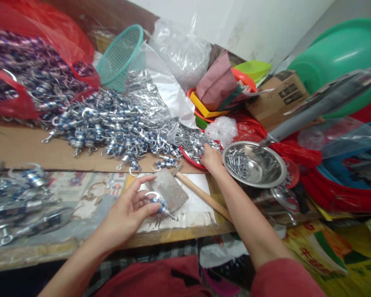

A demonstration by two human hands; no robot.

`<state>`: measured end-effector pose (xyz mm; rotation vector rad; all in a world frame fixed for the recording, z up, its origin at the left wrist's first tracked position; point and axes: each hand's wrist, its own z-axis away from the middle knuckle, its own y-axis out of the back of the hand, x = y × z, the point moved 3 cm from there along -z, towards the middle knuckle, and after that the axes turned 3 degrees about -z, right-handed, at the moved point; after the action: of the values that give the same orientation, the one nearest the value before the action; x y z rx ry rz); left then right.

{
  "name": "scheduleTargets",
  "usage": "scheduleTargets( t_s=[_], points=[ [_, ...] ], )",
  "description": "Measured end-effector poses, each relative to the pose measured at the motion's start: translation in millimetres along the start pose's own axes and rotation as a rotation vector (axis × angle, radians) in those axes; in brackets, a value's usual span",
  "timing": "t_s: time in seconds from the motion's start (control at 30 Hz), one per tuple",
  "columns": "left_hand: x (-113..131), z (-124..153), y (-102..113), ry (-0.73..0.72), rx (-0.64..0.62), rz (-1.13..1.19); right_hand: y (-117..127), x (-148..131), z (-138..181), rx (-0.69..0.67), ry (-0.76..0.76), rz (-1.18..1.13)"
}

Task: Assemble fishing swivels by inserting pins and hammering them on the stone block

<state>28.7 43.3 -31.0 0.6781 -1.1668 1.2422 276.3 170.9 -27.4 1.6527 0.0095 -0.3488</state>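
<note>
Small hand-assembly workshop, we judge. We note a worn, taped workbench [185,234], with a large heap of near-identical blue-and-silver metal fittings [111,115] on cardboard [34,140], and more in a red plastic bag [64,33]. Loose parts sorted by kind: small flat metal pieces [190,140] in a red tray [188,158], pins [236,163] in a steel bowl [254,168]. We record a wooden-handled tool [200,192] beside a solid block [170,189]. Household plasticware mixed in: turquoise basket [120,53], green basin [343,57]. Behind, we see a plain, marked white wall [250,29].
</note>
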Motion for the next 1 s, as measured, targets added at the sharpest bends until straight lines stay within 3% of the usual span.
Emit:
scheduleTargets(
  t_s=[0.23, 0.37, 0.43, 0.5, 0.63, 0.73, 0.9, 1.0],
  points=[
    [-3.8, -11.7, 7.1, 0.044, -0.036, 0.098, 3.8, -1.9, -5.0, -0.037, 0.025, -0.122],
    [-5.0, -13.3, 8.0, 0.041, -0.031, 0.100, 14.9, -15.4, 33.5, -0.049, 0.118, -0.313],
    [-4.9, -13.1, 8.2, 0.043, -0.023, 0.092, 18.3, -30.5, 66.4, -0.087, 0.204, -0.436],
    [-4.7, -12.6, 8.6, 0.040, -0.024, 0.081, 21.6, -49.2, 100.4, -0.116, 0.403, -0.658],
    [-4.0, -11.6, 9.0, 0.017, -0.042, 0.072, 24.5, -73.6, 141.5, -0.093, 0.706, -0.680],
    [-3.6, -11.7, 8.4, 0.017, -0.043, 0.067, 25.3, -76.4, 142.4, -0.138, 0.711, -0.597],
    [-5.7, -13.1, 8.5, 0.017, -0.039, 0.058, 24.4, -74.4, 130.5, -0.325, 0.662, -0.540],
    [-8.2, -13.3, 9.8, 0.004, -0.045, 0.064, 18.2, -80.1, 129.5, -0.321, 0.659, -0.561]
  ],
)
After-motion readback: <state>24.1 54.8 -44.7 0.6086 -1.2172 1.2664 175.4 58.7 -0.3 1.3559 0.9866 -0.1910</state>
